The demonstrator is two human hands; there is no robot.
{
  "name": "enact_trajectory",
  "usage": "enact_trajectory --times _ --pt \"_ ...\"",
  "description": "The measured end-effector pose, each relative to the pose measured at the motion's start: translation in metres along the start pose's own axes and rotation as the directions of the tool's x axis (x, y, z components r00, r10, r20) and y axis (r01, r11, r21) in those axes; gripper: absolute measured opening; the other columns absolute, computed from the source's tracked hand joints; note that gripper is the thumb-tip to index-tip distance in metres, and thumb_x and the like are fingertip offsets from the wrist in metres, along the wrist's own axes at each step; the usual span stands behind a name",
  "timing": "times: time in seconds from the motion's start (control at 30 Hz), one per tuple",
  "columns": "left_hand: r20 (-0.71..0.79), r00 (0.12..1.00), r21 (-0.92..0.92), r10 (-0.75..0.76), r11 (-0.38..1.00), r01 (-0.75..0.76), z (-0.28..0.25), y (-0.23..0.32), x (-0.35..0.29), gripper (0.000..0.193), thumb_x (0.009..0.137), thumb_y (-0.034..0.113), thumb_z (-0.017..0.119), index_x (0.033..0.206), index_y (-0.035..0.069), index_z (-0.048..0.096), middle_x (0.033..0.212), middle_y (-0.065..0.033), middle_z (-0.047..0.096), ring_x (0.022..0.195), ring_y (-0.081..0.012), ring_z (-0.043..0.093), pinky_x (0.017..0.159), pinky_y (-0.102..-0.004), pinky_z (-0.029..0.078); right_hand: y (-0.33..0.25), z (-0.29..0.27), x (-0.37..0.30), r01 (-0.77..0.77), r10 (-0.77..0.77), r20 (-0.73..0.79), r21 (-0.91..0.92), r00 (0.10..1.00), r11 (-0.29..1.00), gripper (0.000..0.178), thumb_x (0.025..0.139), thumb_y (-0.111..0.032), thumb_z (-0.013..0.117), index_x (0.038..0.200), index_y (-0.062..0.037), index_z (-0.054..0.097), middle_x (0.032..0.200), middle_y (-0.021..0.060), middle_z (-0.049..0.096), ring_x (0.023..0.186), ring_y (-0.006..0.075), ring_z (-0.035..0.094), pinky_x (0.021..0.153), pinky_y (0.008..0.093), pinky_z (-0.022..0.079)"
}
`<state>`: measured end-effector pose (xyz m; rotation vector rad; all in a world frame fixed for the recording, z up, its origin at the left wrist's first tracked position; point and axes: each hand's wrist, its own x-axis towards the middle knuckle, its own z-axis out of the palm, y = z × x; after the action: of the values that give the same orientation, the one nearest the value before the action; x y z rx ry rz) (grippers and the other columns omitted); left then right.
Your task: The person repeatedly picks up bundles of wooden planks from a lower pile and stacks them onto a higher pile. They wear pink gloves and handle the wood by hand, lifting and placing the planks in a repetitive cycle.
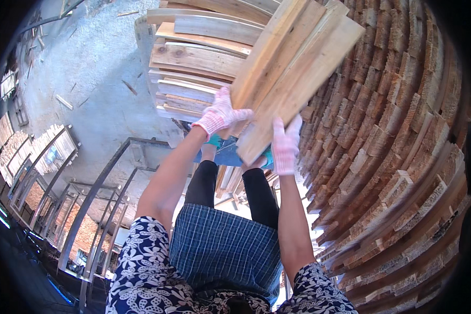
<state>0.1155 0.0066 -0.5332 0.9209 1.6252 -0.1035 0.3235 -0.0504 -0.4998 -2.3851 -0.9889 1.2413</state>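
Left hand (220, 112), pink-white glove: thumb stuck out across the near end of the planks (299, 65), fingers against their left edge, pinching that corner. Right hand (286, 146), same glove, a bit blurred: digits pointing away along the right edge; can't tell if it's pinching or just bracing.

Planks: several long pale boards, side by side and overlapping, near ends between the hands, running up and right from the grip. One on the right reaches closer to the body than the rest.

Left of and beyond the grip: stack of boards (204, 60) lying crosswise, held planks over its right ends. Right of the grip: tall bank of stacked timber (392, 104), rough ends showing. Below the grip: teal shoes, dark-clad legs, then blue checked apron (222, 240) closest in. Well left: grey floor (99, 68) with wood scraps, metal frames (97, 209) nearer the body.
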Motion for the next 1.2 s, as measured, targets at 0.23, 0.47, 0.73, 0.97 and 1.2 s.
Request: enact_trajectory --times 0.23,0.47,0.73,0.97,1.2 --pt "-0.029 0.998 -0.193 0.061 0.979 -0.066 0.027 -0.009 0.030 0.118 0.074 0.064 0.080 0.157 0.002 0.025 0.139 -0.0306 0.056 0.130 -0.0378 0.057 0.109 -0.0423 0.044 0.032 0.054 0.054 -0.233 0.141 0.201 0.573 0.969 0.786 0.098 0.089 -0.039 0.077 0.158 0.0004 0.019 0.138 0.0196 0.055 0.125 0.0287 0.056 0.107 0.0386 0.044" --pt "0.176 0.983 -0.407 0.047 0.913 0.029 -0.002 0.040 -0.084 0.116 0.067 0.069 0.083 0.147 -0.002 0.038 0.129 -0.0286 0.064 0.121 -0.0374 0.063 0.104 -0.0408 0.049 -0.052 -0.053 -0.026 -0.344 0.068 0.440 0.586 0.895 0.734 0.066 0.096 -0.033 0.070 0.146 -0.0019 0.039 0.128 0.0130 0.061 0.113 0.0199 0.062 0.097 0.0339 0.052" --pt "0.372 0.913 -0.390 -0.168 0.864 0.318 -0.041 0.022 -0.343 0.106 0.077 0.044 0.088 0.148 -0.009 0.029 0.138 -0.0235 0.054 0.128 -0.0297 0.054 0.111 -0.0399 0.043 -0.088 -0.156 -0.249 -0.607 0.237 0.637 0.458 0.734 0.650 0.073 0.096 -0.037 0.068 0.153 -0.0025 0.037 0.139 0.0128 0.056 0.124 0.0217 0.057 0.108 0.0376 0.045" --pt "0.567 0.824 -0.789 0.007 0.291 0.540 -0.036 0.003 -0.288 0.073 0.083 0.027 0.086 0.139 0.000 0.047 0.130 -0.0208 0.063 0.109 -0.0312 0.069 0.091 -0.0473 0.060 -0.121 -0.121 -0.201 -0.694 0.309 0.692 0.382 0.652 0.610 0.064 0.095 -0.035 0.069 0.148 -0.0068 0.045 0.132 0.0142 0.060 0.114 0.0253 0.063 0.097 0.0409 0.054" --pt "0.473 0.875 -0.848 0.102 0.322 0.421 -0.040 0.021 -0.348 0.071 0.091 0.027 0.077 0.148 0.003 0.043 0.134 -0.0141 0.062 0.120 -0.0268 0.064 0.103 -0.0428 0.054 -0.113 -0.129 -0.223 -0.526 0.150 0.647 0.438 0.747 0.729 0.066 0.092 -0.026 0.074 0.146 -0.0063 0.041 0.130 0.0129 0.060 0.119 0.0251 0.060 0.098 0.0394 0.054"
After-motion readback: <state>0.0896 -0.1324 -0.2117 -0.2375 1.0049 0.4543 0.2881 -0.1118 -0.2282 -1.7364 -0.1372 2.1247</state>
